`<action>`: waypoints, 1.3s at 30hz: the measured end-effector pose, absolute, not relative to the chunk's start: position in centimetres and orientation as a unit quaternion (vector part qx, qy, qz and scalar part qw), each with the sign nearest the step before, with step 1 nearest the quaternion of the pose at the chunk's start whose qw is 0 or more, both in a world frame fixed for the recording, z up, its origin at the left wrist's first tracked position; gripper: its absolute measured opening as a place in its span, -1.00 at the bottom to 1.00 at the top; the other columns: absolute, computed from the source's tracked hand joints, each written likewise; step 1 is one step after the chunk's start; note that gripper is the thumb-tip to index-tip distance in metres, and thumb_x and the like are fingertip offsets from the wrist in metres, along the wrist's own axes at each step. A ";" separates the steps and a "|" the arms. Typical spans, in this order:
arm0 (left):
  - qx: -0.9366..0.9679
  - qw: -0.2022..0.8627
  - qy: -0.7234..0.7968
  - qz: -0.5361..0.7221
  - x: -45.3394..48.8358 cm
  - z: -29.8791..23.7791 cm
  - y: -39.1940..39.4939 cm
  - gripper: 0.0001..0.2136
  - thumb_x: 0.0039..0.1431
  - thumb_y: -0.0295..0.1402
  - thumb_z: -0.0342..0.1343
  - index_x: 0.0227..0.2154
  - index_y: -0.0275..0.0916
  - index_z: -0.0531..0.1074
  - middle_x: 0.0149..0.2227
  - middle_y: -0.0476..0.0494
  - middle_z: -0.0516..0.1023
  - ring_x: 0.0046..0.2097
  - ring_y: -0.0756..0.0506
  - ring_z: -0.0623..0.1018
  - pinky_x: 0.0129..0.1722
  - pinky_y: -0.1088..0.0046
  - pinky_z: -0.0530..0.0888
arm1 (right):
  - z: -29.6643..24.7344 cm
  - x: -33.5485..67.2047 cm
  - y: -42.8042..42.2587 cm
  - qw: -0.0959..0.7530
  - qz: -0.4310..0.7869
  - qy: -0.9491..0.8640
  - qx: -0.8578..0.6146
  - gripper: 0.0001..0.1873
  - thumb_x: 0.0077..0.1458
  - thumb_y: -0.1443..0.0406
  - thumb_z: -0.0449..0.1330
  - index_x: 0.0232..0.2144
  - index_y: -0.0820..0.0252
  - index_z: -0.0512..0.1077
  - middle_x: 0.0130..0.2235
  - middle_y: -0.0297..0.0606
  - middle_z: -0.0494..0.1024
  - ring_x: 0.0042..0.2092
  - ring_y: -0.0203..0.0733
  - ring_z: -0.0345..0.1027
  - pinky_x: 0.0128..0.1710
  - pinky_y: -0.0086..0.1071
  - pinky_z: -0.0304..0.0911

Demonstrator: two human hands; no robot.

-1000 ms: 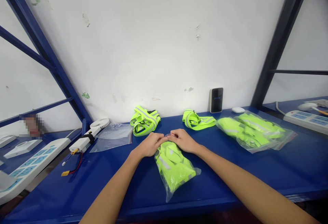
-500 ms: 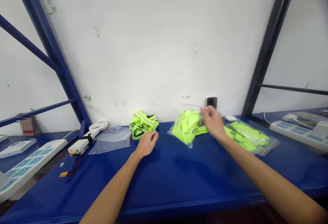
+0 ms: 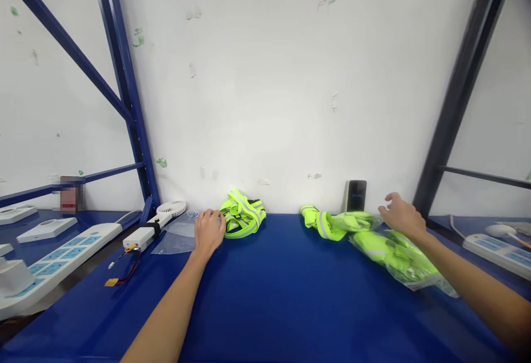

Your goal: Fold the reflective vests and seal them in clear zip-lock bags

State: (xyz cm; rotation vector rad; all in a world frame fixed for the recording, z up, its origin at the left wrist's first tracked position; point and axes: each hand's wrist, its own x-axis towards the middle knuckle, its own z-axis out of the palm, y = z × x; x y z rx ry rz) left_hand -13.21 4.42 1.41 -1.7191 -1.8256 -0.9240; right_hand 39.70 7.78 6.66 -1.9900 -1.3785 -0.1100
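Note:
My left hand (image 3: 209,233) is over the right edge of a flat clear plastic bag (image 3: 176,236); its fingers are a little apart and hold nothing I can see. Just right of it, by the wall, lies a coiled bundle of neon yellow reflective straps (image 3: 244,216). My right hand (image 3: 402,218), open and with nothing in it, hovers at the right above neon yellow reflective straps packed in clear bags (image 3: 398,258). Next to those bags, a loose twisted neon yellow reflective strap (image 3: 329,224) stretches leftward along the wall.
A white box with a dark screen (image 3: 355,196) leans on the wall. On the left are a small white fan (image 3: 172,208), a white battery pack (image 3: 139,238) with wires, and a long power strip (image 3: 70,258). Another power strip (image 3: 498,252) lies at the right, beyond the frame post (image 3: 456,114).
My right hand has let go of a bagged strap bundle and moved right; that bag now lies with the others. My left hand has shifted left, from before the coiled straps to the flat bag.

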 end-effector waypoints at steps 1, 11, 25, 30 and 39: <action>-0.628 0.220 -0.670 -0.330 -13.3 1.4 4.5 -0.75 0.25 -0.32 -0.10 -0.36 -0.23 0.48 -0.25 -0.22 0.52 -0.13 -0.24 0.43 -0.15 0.25 0.32 | 6.8 39.0 7.6 0.315 -0.089 -0.565 -0.757 -0.65 0.03 0.22 0.12 -0.10 0.18 0.33 -0.15 0.08 0.50 -0.16 0.17 0.42 -0.29 -0.12 0.23; -0.829 0.113 -0.521 -0.166 -7.4 0.8 3.0 -0.78 0.21 -0.26 -0.01 -0.24 -0.23 0.47 -0.17 -0.24 0.56 -0.09 -0.24 0.50 0.10 0.03 0.17 | 5.4 21.6 2.6 0.242 -0.054 -0.869 -0.428 -0.79 0.17 0.33 -0.03 -0.27 0.13 0.40 -0.26 -0.24 0.53 -0.27 -0.16 0.39 -0.27 -0.34 0.18; -0.798 -0.156 -0.346 -0.468 -4.0 1.3 0.8 -0.63 0.31 -0.19 -0.12 0.07 -0.21 0.35 -0.01 -0.22 0.50 -0.01 -0.18 0.49 -0.03 0.29 0.43 | -0.8 17.4 4.1 0.388 0.150 -0.795 -0.441 -0.58 0.13 0.28 0.03 0.05 0.08 0.34 -0.26 -0.23 0.56 -0.21 -0.07 0.42 -0.24 -0.31 0.24; -0.844 -0.096 -0.429 -0.307 -4.3 0.5 1.5 -0.63 0.29 -0.14 -0.07 0.07 -0.14 0.37 0.05 -0.21 0.44 0.11 -0.20 0.39 0.15 0.18 0.29 | -1.2 18.3 5.7 0.509 0.389 -0.633 -0.435 -0.70 0.14 0.21 -0.04 -0.46 0.20 0.42 -0.63 -0.30 0.43 -0.53 -0.19 0.32 -0.45 -0.35 0.26; -0.808 0.019 -0.558 -0.191 -5.3 -0.5 3.4 -0.69 0.25 -0.23 -0.03 0.01 -0.09 0.42 0.05 -0.15 0.48 0.09 -0.21 0.43 0.12 0.14 0.27 | 2.0 19.1 4.3 0.518 0.529 -0.557 -0.375 -0.48 0.16 -0.09 0.00 -0.56 0.18 0.33 -0.69 -0.34 0.36 -0.58 -0.26 0.25 -0.47 -0.39 0.22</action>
